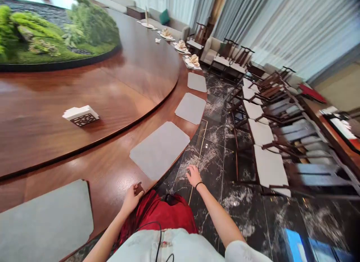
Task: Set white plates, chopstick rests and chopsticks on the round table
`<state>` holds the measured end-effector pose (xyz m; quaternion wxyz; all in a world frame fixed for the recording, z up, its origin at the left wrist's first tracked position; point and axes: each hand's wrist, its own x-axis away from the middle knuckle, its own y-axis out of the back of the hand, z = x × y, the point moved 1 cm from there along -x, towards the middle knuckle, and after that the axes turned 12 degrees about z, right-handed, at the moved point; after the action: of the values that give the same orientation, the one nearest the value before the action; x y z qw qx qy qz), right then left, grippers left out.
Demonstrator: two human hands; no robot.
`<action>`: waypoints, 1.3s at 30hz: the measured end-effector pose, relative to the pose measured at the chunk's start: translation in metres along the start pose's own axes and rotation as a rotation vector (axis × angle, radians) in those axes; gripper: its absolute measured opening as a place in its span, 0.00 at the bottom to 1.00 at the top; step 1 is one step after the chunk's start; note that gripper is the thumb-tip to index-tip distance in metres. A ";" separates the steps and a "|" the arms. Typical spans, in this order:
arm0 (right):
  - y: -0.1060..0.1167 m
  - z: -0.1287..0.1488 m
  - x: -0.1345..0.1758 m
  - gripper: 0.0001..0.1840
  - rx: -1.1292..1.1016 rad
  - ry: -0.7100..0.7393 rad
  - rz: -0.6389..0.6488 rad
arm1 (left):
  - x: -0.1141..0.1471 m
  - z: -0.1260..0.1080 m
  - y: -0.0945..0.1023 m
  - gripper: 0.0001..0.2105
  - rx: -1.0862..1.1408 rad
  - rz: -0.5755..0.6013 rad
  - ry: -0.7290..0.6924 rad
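My left hand (133,199) rests at the edge of the wooden table (114,157), its fingers loosely curled and the thumb apart. Nothing shows in it apart from a dark patch, perhaps a shadow, by the fingertips. It lies between a grey placemat (160,149) ahead and another placemat (47,220) to the left. Over the dark marble floor, my right hand (194,175) hangs just off the table edge, fingers apart and holding nothing. Farther along the rim lie two more placemats, a middle one (191,108) and a far one (197,82).
A raised turntable (126,85) carries a green plant display (70,36) and a white napkin holder (81,115). Place settings with folded napkins (194,60) line the far rim. Wooden chairs with pale seats (270,164) stand in rows at right, on the marble floor (213,160).
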<state>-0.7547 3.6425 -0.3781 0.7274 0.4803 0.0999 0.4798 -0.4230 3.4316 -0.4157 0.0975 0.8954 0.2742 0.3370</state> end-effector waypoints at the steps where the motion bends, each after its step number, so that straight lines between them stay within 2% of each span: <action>1: 0.018 -0.007 -0.029 0.15 0.013 0.034 0.017 | -0.004 -0.005 -0.009 0.30 0.008 -0.010 0.021; 4: 0.061 -0.018 -0.124 0.17 0.061 0.062 0.055 | -0.020 -0.015 -0.030 0.30 0.039 -0.083 0.092; 7: 0.088 -0.024 -0.209 0.24 0.149 -0.023 0.052 | -0.040 -0.025 -0.050 0.36 0.045 -0.213 0.192; 9: 0.096 -0.028 -0.248 0.27 0.212 -0.110 0.051 | -0.050 -0.033 -0.063 0.42 0.038 -0.295 0.236; 11: 0.095 -0.031 -0.270 0.26 0.279 -0.182 0.069 | -0.057 -0.041 -0.074 0.46 0.007 -0.356 0.228; 14: 0.084 -0.026 -0.275 0.23 0.398 -0.133 0.146 | -0.055 -0.047 -0.082 0.48 -0.071 -0.437 0.211; 18: 0.067 -0.011 -0.255 0.23 0.518 0.141 0.264 | -0.036 -0.033 -0.081 0.50 -0.138 -0.565 0.326; 20: 0.064 -0.009 -0.247 0.23 0.548 0.228 0.314 | -0.026 -0.021 -0.078 0.49 -0.141 -0.598 0.336; 24: 0.066 -0.018 -0.246 0.21 0.560 0.356 0.383 | -0.017 -0.005 -0.073 0.46 -0.125 -0.625 0.302; 29: 0.070 -0.034 -0.255 0.23 0.493 0.523 0.454 | -0.017 0.001 -0.068 0.46 -0.101 -0.650 0.287; 33: 0.068 -0.035 -0.255 0.26 0.469 0.584 0.499 | -0.013 0.003 -0.065 0.46 -0.081 -0.680 0.297; 39: 0.062 -0.027 -0.254 0.22 0.455 0.591 0.520 | -0.004 0.008 -0.058 0.45 -0.057 -0.692 0.294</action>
<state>-0.9407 3.4621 -0.4235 0.3991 0.4796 0.2822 0.7287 -0.4444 3.4780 -0.4450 0.1901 0.6887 0.5622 0.4165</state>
